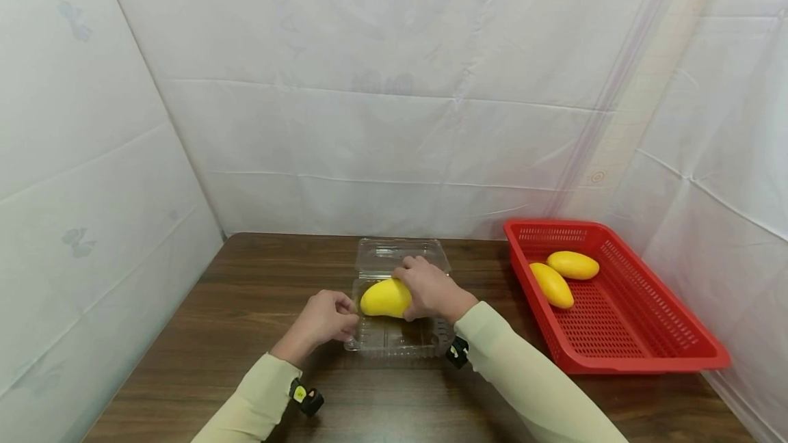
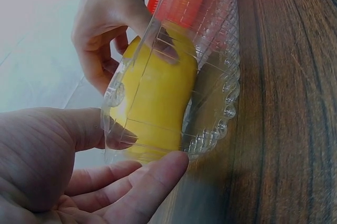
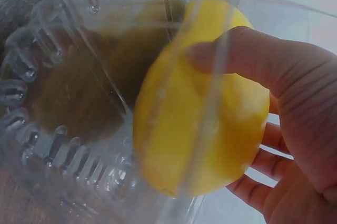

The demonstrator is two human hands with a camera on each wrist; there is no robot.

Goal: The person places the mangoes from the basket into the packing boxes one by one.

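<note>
A yellow mango (image 1: 386, 298) lies lengthwise over the base of a clear plastic clamshell container (image 1: 384, 342), toward its hinge side. My right hand (image 1: 431, 289) grips the mango's right end, thumb on the near side and fingers round the far side. In the right wrist view the mango (image 3: 200, 119) shows through the clear wall, with the thumb pressed along it. At the container's left edge, my left hand (image 1: 329, 320) pinches the rim. The left wrist view has its thumb tip behind the clear plastic and the other fingers (image 2: 158, 179) outside, near the mango's left end.
The container's lid (image 1: 400, 251) is folded back toward the white sheet wall (image 1: 369, 135). On the right stands a red plastic basket (image 1: 646, 365) with two more mangoes, one mango (image 1: 572, 265) behind the other mango (image 1: 551, 286). Everything rests on a dark wooden table (image 1: 258, 279).
</note>
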